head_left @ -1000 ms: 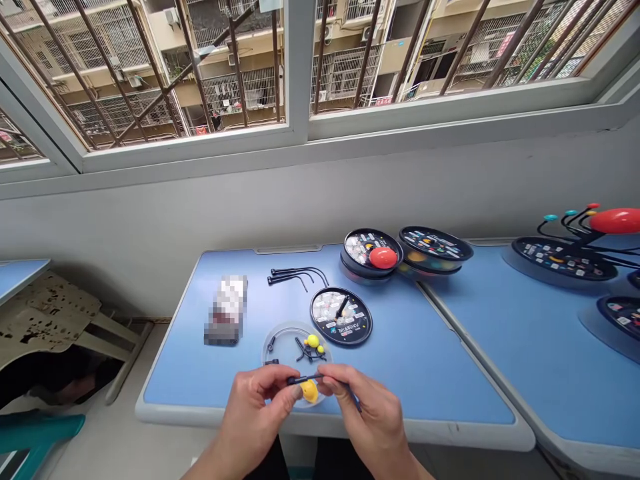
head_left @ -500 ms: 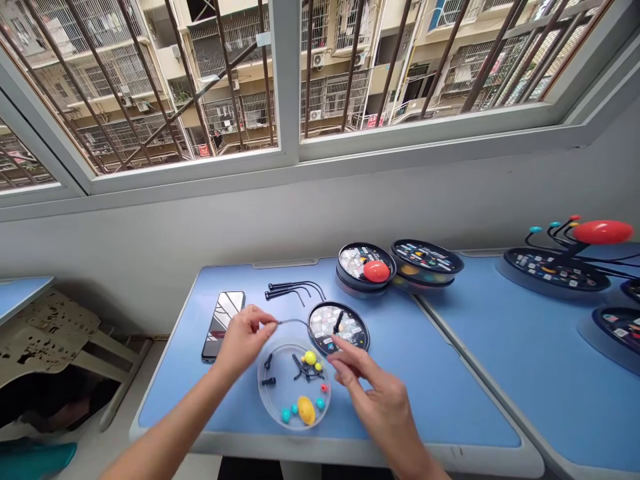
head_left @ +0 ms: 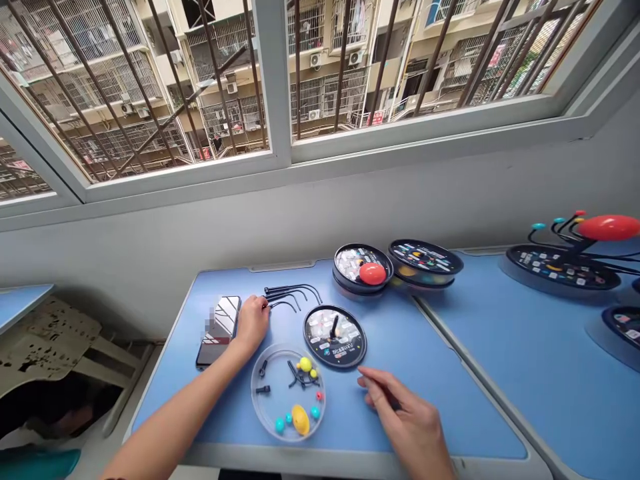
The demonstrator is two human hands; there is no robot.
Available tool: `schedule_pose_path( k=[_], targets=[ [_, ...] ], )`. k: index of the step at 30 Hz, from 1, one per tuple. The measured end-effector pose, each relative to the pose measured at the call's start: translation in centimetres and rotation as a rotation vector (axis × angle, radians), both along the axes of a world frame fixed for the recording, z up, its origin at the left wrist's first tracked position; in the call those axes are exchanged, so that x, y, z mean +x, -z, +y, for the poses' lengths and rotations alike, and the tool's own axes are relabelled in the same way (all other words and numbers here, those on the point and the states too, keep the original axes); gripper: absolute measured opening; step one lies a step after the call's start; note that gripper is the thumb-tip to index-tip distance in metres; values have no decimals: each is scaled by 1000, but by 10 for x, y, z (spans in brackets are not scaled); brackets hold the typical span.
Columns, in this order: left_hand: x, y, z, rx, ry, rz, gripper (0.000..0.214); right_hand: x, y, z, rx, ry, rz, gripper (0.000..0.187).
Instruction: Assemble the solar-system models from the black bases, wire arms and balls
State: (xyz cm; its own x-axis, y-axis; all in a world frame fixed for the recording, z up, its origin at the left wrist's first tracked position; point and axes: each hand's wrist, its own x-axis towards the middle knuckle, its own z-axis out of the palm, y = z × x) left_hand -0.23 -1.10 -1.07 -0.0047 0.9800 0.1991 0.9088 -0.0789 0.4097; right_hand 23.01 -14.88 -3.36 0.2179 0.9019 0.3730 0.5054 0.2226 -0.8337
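Phone (head_left: 220, 337): dark, lying flat near the left edge of the blue tabletop (head_left: 440, 393); glossy face reflecting light, partly pixelated.
Wall (head_left: 450, 187): plain, pale grey, below the window.
Window frame (head_left: 275, 87): grey-white, several panes.
Bars (head_left: 341, 73): brown, upright, one diagonal brace at left.
Building (head_left: 325, 90): beige, caged balconies, beyond the bars.
Chair (head_left: 40, 340): cream, dark-speckled, far left.
Teal item (head_left: 45, 465): lower left corner, cut off.

blue tables (head_left: 430, 347); phone (head_left: 221, 330); black rods (head_left: 285, 289); clear tray (head_left: 277, 400); printed disc (head_left: 347, 333); disc stacks (head_left: 426, 257)

Smooth, plastic-looking black rods (head_left: 281, 290)
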Motion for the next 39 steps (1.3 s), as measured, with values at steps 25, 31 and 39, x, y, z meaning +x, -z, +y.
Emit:
schedule_pose_path(
  k=[25,31,39],
  targets=[
    [-15,-20,-42,126,-17,-50,15,-1,-4,-1,-88,1,69,26],
    [-22,-35,-107,43,162,-143,16,-2,-3,-1,-162,15,79,27],
    [-19,-46,-115,-146,414,130,20,-2,-1,-2,-237,21,80,29]
  ],
)
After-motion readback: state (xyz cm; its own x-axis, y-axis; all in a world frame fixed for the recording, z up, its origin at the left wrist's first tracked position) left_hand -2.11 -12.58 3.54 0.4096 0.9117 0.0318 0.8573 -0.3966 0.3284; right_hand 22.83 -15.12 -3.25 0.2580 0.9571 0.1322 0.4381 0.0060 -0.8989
